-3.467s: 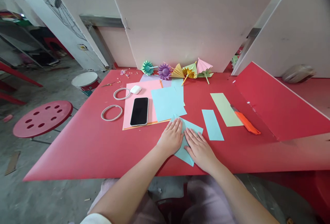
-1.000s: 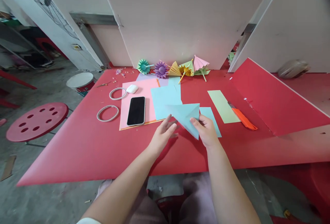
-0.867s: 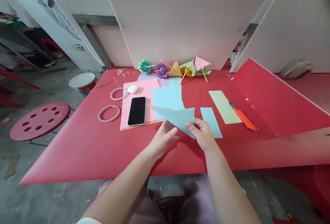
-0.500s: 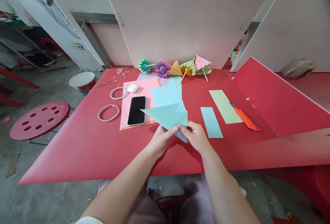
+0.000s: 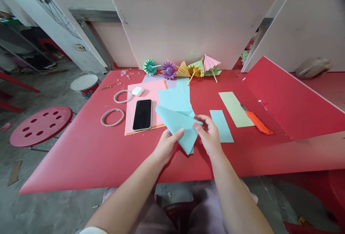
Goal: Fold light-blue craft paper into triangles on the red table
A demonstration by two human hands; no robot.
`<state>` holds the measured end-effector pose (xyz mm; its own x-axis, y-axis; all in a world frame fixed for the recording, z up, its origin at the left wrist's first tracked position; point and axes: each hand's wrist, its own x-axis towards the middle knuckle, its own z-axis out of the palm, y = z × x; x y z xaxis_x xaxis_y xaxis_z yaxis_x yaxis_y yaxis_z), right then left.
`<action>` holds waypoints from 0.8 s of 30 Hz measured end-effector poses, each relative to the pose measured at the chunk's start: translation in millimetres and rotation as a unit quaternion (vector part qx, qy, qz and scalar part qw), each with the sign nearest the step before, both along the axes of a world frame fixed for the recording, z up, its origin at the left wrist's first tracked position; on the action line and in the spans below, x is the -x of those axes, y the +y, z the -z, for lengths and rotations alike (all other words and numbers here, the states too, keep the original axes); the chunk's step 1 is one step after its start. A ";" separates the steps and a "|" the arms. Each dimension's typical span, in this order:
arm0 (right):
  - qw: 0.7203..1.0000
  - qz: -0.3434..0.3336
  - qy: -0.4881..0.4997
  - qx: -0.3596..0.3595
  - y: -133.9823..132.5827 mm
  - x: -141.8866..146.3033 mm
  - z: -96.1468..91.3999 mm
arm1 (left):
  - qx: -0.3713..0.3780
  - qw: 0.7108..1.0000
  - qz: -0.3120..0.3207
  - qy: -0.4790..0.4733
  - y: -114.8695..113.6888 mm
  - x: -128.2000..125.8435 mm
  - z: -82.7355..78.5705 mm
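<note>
A folded sheet of light blue paper [image 5: 179,124] is held up in front of me, over the red table. My left hand [image 5: 167,144] grips its lower left edge, thumb on top and fingers behind. At the right corner, my right hand [image 5: 208,133] pinches the paper between thumb and fingers. Behind it lies a larger flat light blue sheet [image 5: 172,97]. A light blue strip [image 5: 221,126] lies just right of my right hand, and a pale green strip [image 5: 235,110] is farther right.
Left of my hands, a phone [image 5: 142,114] lies on pink paper [image 5: 129,119], near a white earbud case [image 5: 138,91] and two tape rolls [image 5: 112,117]. An orange utility knife [image 5: 258,122] is at right. Several folded paper umbrellas [image 5: 169,70] line the back. A red board [image 5: 293,101] leans at right.
The folded paper has turned, its flat face now more toward me and its lower point lower. My right hand has shifted slightly right, to the paper's right corner.
</note>
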<state>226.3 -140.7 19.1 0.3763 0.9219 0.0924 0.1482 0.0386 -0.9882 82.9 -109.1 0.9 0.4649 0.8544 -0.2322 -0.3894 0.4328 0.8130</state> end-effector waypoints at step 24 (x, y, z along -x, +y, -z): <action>0.992 -0.096 0.062 0.044 -2.6 -8.8 -10.5 | -0.074 0.997 -0.022 0.002 0.6 -0.4 -1.8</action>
<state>235.1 -143.3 29.5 0.1962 0.9802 -0.0276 0.0233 -0.0328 -0.9992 83.3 -108.5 2.6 0.4258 0.8990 -0.1030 -0.4020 0.2899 0.8685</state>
